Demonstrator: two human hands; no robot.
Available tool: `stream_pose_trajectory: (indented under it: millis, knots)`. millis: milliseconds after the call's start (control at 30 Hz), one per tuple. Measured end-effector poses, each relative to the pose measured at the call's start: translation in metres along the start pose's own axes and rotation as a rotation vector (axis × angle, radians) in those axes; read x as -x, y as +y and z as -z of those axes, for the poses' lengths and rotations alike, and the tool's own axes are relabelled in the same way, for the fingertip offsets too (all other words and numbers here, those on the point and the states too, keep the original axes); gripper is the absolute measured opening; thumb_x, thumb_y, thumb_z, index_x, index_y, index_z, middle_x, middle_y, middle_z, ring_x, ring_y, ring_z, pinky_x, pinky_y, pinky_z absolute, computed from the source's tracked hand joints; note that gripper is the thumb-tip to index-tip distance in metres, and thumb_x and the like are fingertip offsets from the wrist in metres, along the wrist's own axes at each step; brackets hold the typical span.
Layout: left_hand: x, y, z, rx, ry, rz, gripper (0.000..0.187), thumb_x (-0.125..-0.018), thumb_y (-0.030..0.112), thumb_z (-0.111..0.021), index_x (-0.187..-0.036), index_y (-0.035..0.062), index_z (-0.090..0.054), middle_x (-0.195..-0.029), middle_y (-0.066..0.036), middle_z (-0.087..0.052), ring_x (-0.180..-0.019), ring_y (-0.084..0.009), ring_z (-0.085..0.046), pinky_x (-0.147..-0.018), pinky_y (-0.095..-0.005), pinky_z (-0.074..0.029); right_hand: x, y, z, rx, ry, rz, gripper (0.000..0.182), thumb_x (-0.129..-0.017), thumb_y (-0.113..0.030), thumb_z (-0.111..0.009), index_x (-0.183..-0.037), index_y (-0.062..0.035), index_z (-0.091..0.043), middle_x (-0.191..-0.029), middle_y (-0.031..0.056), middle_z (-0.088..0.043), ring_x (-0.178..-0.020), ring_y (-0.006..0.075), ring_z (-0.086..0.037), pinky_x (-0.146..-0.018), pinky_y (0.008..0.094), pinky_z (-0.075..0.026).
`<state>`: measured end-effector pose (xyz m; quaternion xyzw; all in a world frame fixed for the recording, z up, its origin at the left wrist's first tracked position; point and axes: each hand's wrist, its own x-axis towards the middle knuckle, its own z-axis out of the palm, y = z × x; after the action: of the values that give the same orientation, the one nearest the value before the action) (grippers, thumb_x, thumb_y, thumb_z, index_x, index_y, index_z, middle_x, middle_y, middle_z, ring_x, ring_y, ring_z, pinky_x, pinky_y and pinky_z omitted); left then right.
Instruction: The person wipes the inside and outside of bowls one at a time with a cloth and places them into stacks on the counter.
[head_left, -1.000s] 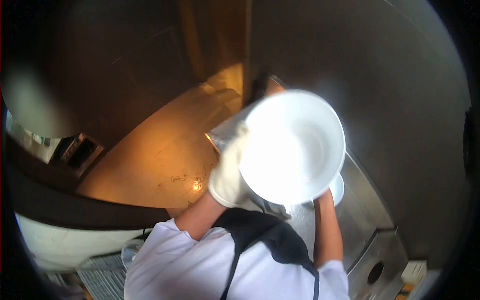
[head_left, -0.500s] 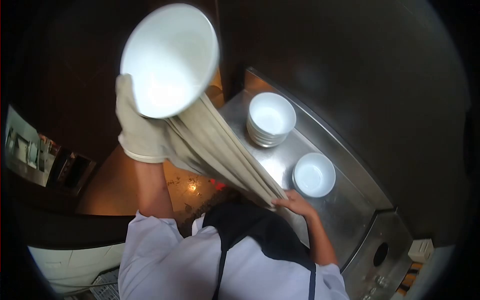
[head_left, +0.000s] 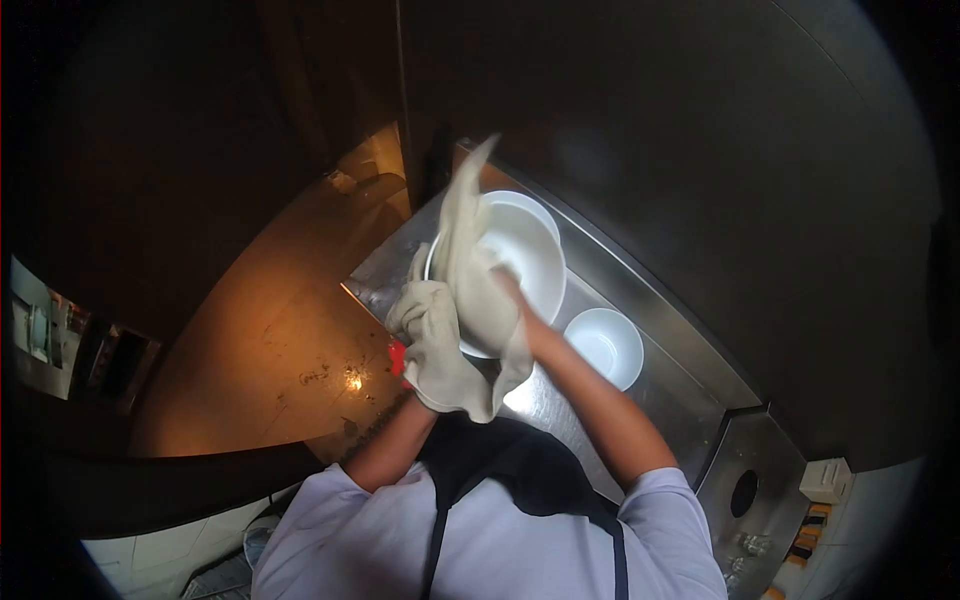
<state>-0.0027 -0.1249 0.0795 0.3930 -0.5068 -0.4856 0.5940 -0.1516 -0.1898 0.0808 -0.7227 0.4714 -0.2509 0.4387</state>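
Observation:
A white bowl [head_left: 535, 258] is held tilted in front of me. My left hand [head_left: 428, 318], covered by a beige cloth [head_left: 470, 265], grips the bowl's left rim through the fabric. My right hand [head_left: 510, 290] is inside the bowl, holding the cloth against its inner surface; most of its fingers are hidden by the fabric. One end of the cloth sticks up past the bowl's rim, and a fold hangs between my wrists. Behind the held bowl, the rim of the stacked white bowls [head_left: 525, 203] shows. More white bowls [head_left: 604, 347] stand to the right, near my right forearm.
The stainless steel counter [head_left: 660, 420] runs diagonally under the bowls, with a raised back edge [head_left: 640, 280]. A metal panel with a round dark hole [head_left: 744, 493] adjoins it at lower right. A white box [head_left: 826, 481] is beyond. On the left is a brownish floor [head_left: 270, 350].
The bowl has come down and right, closer to the counter. My right hand has moved from the cloth's stretched lower end into the bowl, bringing the cloth with it.

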Motion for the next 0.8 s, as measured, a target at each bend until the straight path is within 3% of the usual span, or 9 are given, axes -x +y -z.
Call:
stream_pose_trajectory:
  millis: [33,133,167,300,400,500,633,733,800]
  knots:
    - [-0.001,-0.006,0.001,-0.027,-0.012,0.001,0.049,-0.095,0.022,-0.066,-0.133,-0.0051,-0.051,-0.119,-0.018,-0.058,-0.107,-0.0308,-0.057,-0.096,-0.0375,-0.047,0.003,-0.002,-0.007,0.222,-0.074,0.046,0.034,-0.096,-0.023,-0.060,-0.121,-0.0013,-0.066,-0.123,0.0248,-0.067,-0.117,0.0359,-0.065,-0.104,0.0449,-0.048]
    - [-0.002,-0.017,0.015,-0.097,-0.031,0.004,0.049,-0.094,0.021,-0.066,-0.133,-0.0048,-0.051,-0.119,-0.018,-0.058,-0.106,-0.0303,-0.058,-0.095,-0.0375,-0.048,0.020,-0.039,0.013,1.100,-0.346,0.077,0.017,-0.088,-0.017,-0.062,-0.098,-0.0044,-0.068,-0.097,0.0196,-0.073,-0.076,0.0338,-0.072,-0.071,0.0459,-0.058]
    - [0.002,-0.021,0.015,-0.116,-0.037,0.003,0.049,-0.094,0.021,-0.066,-0.133,-0.0047,-0.051,-0.119,-0.018,-0.058,-0.106,-0.0301,-0.058,-0.095,-0.0375,-0.048,0.020,-0.019,0.017,1.258,-0.214,0.096,0.017,-0.084,-0.016,-0.065,-0.096,-0.0055,-0.063,-0.088,0.0130,-0.073,-0.059,0.0258,-0.070,-0.055,0.0420,-0.057]
    - [0.003,-0.026,0.006,-0.156,-0.074,-0.019,0.049,-0.093,0.020,-0.067,-0.133,-0.0043,-0.052,-0.118,-0.018,-0.059,-0.105,-0.0294,-0.059,-0.094,-0.0375,-0.049,0.014,-0.029,0.031,1.091,0.496,0.248,0.013,-0.084,-0.012,-0.064,-0.088,-0.0079,-0.053,-0.074,0.0077,-0.066,-0.068,0.0238,-0.072,-0.062,0.0427,-0.059]
    - [0.001,-0.029,0.006,-0.160,-0.092,-0.006,0.049,-0.092,0.019,-0.067,-0.132,-0.0040,-0.052,-0.118,-0.017,-0.060,-0.105,-0.0289,-0.060,-0.093,-0.0375,-0.049,0.005,-0.042,-0.002,0.702,0.450,0.219,0.013,-0.086,-0.013,-0.063,-0.096,-0.0063,-0.058,-0.082,0.0152,-0.069,-0.073,0.0285,-0.073,-0.066,0.0455,-0.057]
    - [-0.011,-0.031,0.014,-0.144,-0.101,0.005,0.049,-0.092,0.018,-0.068,-0.132,-0.0037,-0.052,-0.118,-0.017,-0.060,-0.104,-0.0284,-0.060,-0.092,-0.0375,-0.050,0.028,-0.041,0.004,0.746,-0.062,0.145,0.011,-0.087,-0.010,-0.060,-0.096,-0.0046,-0.060,-0.082,0.0158,-0.070,-0.077,0.0294,-0.073,-0.071,0.0454,-0.057]
    - [-0.014,-0.035,0.015,-0.150,-0.120,0.008,0.049,-0.091,0.017,-0.069,-0.132,-0.0033,-0.052,-0.118,-0.017,-0.061,-0.104,-0.0278,-0.061,-0.091,-0.0375,-0.051,0.040,-0.032,0.045,1.111,0.124,0.013,0.006,-0.085,-0.007,-0.059,-0.087,-0.0012,-0.060,-0.076,0.0164,-0.069,-0.072,0.0284,-0.072,-0.067,0.0425,-0.058]
    - [-0.011,-0.041,0.006,-0.155,-0.148,-0.006,0.049,-0.091,0.017,-0.069,-0.132,-0.0030,-0.052,-0.118,-0.016,-0.061,-0.103,-0.0273,-0.062,-0.091,-0.0375,-0.051,0.012,-0.039,0.043,1.003,0.388,0.090,0.005,-0.083,-0.004,-0.061,-0.084,-0.0008,-0.057,-0.074,0.0172,-0.067,-0.071,0.0296,-0.071,-0.066,0.0418,-0.057]
    - [-0.011,-0.043,0.006,-0.148,-0.149,-0.005,0.049,-0.090,0.016,-0.070,-0.132,-0.0028,-0.052,-0.118,-0.016,-0.061,-0.103,-0.0269,-0.062,-0.090,-0.0375,-0.051,0.007,-0.039,0.013,0.569,0.461,0.313,0.009,-0.084,-0.005,-0.060,-0.089,0.0006,-0.055,-0.071,0.0195,-0.065,-0.065,0.0375,-0.068,-0.068,0.0504,-0.055]
